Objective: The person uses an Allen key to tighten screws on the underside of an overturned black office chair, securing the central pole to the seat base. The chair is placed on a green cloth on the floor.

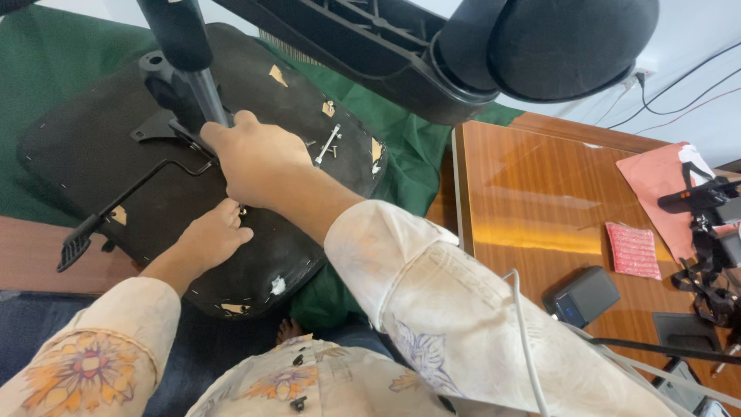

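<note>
An upturned black chair seat [93, 147] lies on a green cloth [46, 62], with its metal mechanism plate and gas-lift column [197, 73] standing up from it. My right hand [255, 158] rests over the plate beside the column, fingers curled; what it grips is hidden. My left hand [212, 235] sits just below it on the seat's underside, fingertips pinched at a small fastener. A long bolt [327, 144] and small screws lie loose on the seat to the right of my right hand. A black lever [116, 205] sticks out to the left.
A black chair base with a castor [556, 46] hangs overhead at the top. To the right is a wooden table [532, 193] with a small black box [583, 293], a red textured pad [633, 249], a pink sheet, camera gear and cables.
</note>
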